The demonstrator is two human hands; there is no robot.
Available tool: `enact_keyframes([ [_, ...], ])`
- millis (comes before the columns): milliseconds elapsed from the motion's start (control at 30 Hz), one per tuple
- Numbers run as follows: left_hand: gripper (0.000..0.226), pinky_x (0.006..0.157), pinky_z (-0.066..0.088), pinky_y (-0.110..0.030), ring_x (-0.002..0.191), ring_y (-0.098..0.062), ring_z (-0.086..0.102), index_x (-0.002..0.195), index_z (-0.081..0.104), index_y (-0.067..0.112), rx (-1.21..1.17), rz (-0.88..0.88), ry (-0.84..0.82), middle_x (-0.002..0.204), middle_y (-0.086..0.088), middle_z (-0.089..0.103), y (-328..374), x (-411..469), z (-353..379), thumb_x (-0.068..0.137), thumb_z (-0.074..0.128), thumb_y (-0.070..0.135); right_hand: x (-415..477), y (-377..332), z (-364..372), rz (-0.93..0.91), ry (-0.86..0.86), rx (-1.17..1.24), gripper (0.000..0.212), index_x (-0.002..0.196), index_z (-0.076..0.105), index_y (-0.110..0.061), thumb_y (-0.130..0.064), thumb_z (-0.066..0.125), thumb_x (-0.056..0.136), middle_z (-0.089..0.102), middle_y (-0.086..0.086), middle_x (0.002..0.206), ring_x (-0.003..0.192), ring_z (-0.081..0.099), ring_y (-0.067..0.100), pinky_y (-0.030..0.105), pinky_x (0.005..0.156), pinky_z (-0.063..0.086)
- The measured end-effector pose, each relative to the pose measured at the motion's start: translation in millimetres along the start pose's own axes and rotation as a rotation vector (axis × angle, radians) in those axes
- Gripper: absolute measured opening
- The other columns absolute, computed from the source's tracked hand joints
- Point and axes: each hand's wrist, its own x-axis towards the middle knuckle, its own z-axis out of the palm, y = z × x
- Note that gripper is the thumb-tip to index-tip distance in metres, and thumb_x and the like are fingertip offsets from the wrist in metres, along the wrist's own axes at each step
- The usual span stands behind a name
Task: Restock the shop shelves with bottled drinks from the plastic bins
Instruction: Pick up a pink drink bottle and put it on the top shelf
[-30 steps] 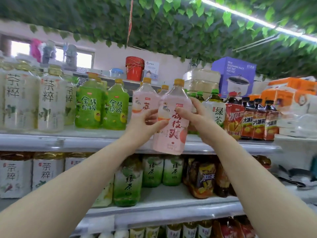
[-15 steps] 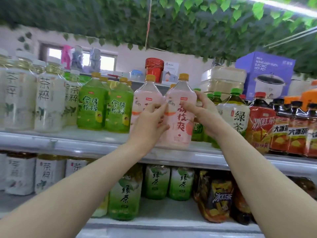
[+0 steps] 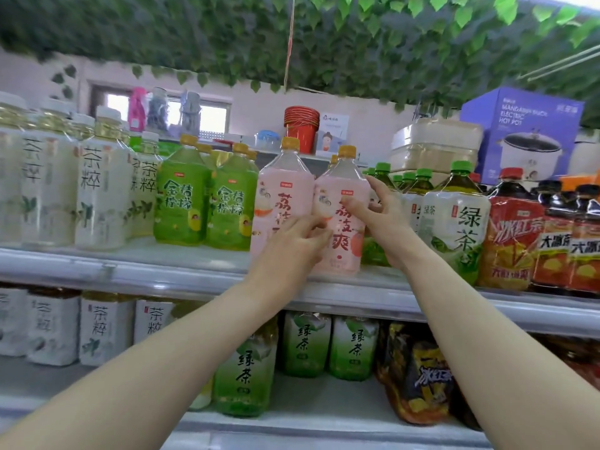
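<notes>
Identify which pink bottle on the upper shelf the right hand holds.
The right-hand pink bottle, next to the green tea bottles; the right hand clasps it.

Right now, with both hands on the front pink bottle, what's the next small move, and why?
Probably slide the front pink bottle a little deeper, level with the neighbouring pink bottle, then let go. It seems to stand close to the front lip of the upper shelf, slightly ahead of that neighbour, with the right hand round it and the left hand touching its side.
</notes>
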Motion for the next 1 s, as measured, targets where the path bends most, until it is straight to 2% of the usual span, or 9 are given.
enact_keyframes([
  [100,0.051,0.078,0.057,-0.045,0.101,-0.04,0.063,0.102,0.075,0.003,0.017,-0.01,0.017,0.112,-0.019,0.068,-2,-4,2,0.054,0.087,-0.008,-5,-2,-2,-0.064,0.037,-0.154,0.067,0.148,0.041,-0.032,-0.032,0.074,0.09,0.063,0.001,0.122,0.107,0.067,0.02,0.039,0.077,0.063],
  [167,0.048,0.08,0.056,-0.046,0.106,-0.041,0.058,0.102,0.075,0.004,0.017,-0.024,0.028,0.115,-0.019,0.066,-5,-9,2,0.057,0.085,-0.007,-12,-2,-2,-0.028,0.018,-0.244,0.075,0.15,0.034,-0.039,-0.031,0.076,0.088,0.063,-0.001,0.118,0.103,0.066,0.015,0.038,0.079,0.061],
  [367,0.038,0.088,0.053,-0.048,0.112,-0.038,0.052,0.105,0.073,0.001,0.031,-0.061,0.016,0.119,-0.019,0.064,-5,-15,1,0.067,0.08,-0.001,-19,5,0,0.063,-0.024,-0.15,0.079,0.154,0.028,-0.04,-0.021,0.072,0.091,0.071,0.006,0.112,0.094,0.074,0.017,0.045,0.082,0.062],
  [533,0.035,0.089,0.052,-0.046,0.111,-0.039,0.056,0.106,0.073,0.0,0.045,-0.038,0.008,0.118,-0.02,0.065,-4,-15,-2,0.072,0.073,0.003,-23,4,-4,0.089,-0.093,-0.033,0.068,0.154,0.031,-0.038,-0.016,0.063,0.098,0.075,0.004,0.11,0.098,0.074,0.018,0.042,0.082,0.06],
  [600,0.032,0.094,0.05,-0.043,0.115,-0.036,0.054,0.11,0.071,0.0,-0.006,-0.061,-0.006,0.122,-0.019,0.063,-2,-17,-3,0.083,0.059,0.011,-30,4,0,0.072,-0.084,0.002,0.054,0.146,0.04,-0.039,-0.016,0.058,0.101,0.073,0.003,0.114,0.1,0.073,0.017,0.039,0.082,0.06],
  [667,0.046,0.099,0.045,-0.038,0.12,-0.034,0.052,0.115,0.069,-0.001,-0.066,-0.103,-0.034,0.127,-0.019,0.061,3,-23,-8,0.089,0.04,0.023,-38,6,6,0.053,-0.021,-0.008,0.039,0.132,0.047,-0.043,-0.017,0.053,0.103,0.072,-0.001,0.117,0.102,0.072,0.015,0.041,0.088,0.06],
  [800,0.04,0.103,0.045,-0.046,0.124,-0.039,0.051,0.123,0.066,0.0,-0.103,-0.166,-0.058,0.134,-0.021,0.057,7,-43,-14,0.083,0.067,0.0,-61,18,19,-0.009,0.131,-0.202,0.044,0.14,0.049,-0.033,-0.015,0.056,0.101,0.065,-0.007,0.128,0.119,0.062,0.01,0.041,0.1,0.055],
  [900,0.043,0.1,0.047,-0.047,0.117,-0.037,0.054,0.125,0.066,0.003,-0.168,-0.175,-0.072,0.13,-0.02,0.058,9,-64,-21,0.082,0.07,-0.002,-89,16,29,-0.077,0.22,-0.348,0.049,0.146,0.048,-0.022,-0.014,0.059,0.1,0.059,-0.01,0.133,0.122,0.056,0.004,0.01,0.094,0.048],
  [1000,0.043,0.101,0.046,-0.045,0.116,-0.036,0.055,0.127,0.065,0.007,-0.218,-0.191,-0.078,0.13,-0.017,0.059,11,-88,-33,0.085,0.07,0.003,-119,18,42,-0.147,0.259,-0.415,0.044,0.143,0.053,-0.017,-0.012,0.058,0.099,0.057,-0.004,0.141,0.124,0.053,0.003,0.017,0.101,0.048],
])
